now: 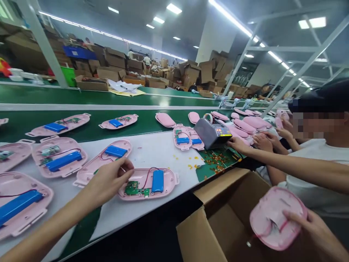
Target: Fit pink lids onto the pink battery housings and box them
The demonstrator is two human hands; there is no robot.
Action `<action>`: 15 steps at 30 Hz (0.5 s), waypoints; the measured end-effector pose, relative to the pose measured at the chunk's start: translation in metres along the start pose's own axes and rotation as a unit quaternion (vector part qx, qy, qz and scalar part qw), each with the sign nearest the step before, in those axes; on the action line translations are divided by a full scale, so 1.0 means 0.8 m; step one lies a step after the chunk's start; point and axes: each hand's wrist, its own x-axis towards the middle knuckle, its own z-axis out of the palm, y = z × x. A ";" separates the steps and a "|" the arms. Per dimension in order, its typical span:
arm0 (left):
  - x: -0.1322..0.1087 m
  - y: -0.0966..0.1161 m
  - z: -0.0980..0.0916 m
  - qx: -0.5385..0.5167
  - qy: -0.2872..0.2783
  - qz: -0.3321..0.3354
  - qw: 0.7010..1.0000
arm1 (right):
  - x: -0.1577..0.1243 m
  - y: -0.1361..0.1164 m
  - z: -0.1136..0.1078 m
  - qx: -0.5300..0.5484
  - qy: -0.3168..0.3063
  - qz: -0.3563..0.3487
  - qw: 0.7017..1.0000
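My left hand [114,178] reaches in from the lower left. Its fingers are curled, thumb near the fingertips, at the left rim of a pink plastic casing half [169,183]; the exact contact is partly hidden. Inside that casing lie a green circuit board [133,187] and a blue battery [157,181] joined by thin wires. At the lower right, my right hand [313,225] grips a second pink casing half [275,211], thumb on its face. From this one hangs a wire with a small white connector [248,244]. It is held above an open cardboard box [226,203].
Several more pink casings with batteries [64,160] lie on the white sheet [152,145] at left. A grey tape dispenser [212,133] stands behind, with orange scraps beside it. A co-worker's hand [238,144] reaches to it from the right. Closed pink casings [245,123] crowd the far right.
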 end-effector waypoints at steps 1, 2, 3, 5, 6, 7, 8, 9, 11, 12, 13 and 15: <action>-0.003 -0.005 -0.002 -0.051 -0.005 0.002 0.999 | 0.000 -0.019 0.018 0.019 -0.026 0.006 0.999; -0.006 -0.008 -0.004 -0.099 -0.010 0.007 0.995 | 0.000 -0.041 0.047 0.054 -0.056 -0.003 0.997; -0.012 -0.011 -0.005 -0.141 -0.010 0.012 0.990 | -0.001 -0.063 0.085 0.097 -0.086 -0.029 0.991; -0.027 -0.014 -0.005 -0.204 -0.002 0.023 0.979 | -0.010 -0.105 0.178 0.194 -0.112 -0.092 0.970; -0.036 -0.014 -0.004 -0.228 0.004 0.030 0.973 | -0.019 -0.122 0.227 0.226 -0.131 -0.097 0.960; -0.045 -0.013 -0.001 -0.250 0.014 0.037 0.968 | -0.031 -0.135 0.273 0.249 -0.155 -0.091 0.952; -0.053 -0.013 0.002 -0.264 0.028 0.043 0.963 | -0.045 -0.144 0.314 0.262 -0.183 -0.078 0.944; -0.060 -0.012 0.005 -0.270 0.046 0.048 0.961 | -0.059 -0.150 0.349 0.270 -0.213 -0.064 0.937; -0.070 -0.011 0.012 -0.252 0.106 0.063 0.960 | -0.087 -0.153 0.397 0.283 -0.267 -0.042 0.920; -0.073 -0.011 0.015 -0.224 0.151 0.074 0.960 | -0.098 -0.152 0.412 0.292 -0.286 -0.034 0.912; -0.075 -0.011 0.018 -0.186 0.202 0.086 0.958 | -0.106 -0.151 0.422 0.303 -0.302 -0.028 0.904; -0.075 -0.011 0.020 -0.114 0.294 0.104 0.943 | -0.118 -0.147 0.430 0.323 -0.324 -0.027 0.889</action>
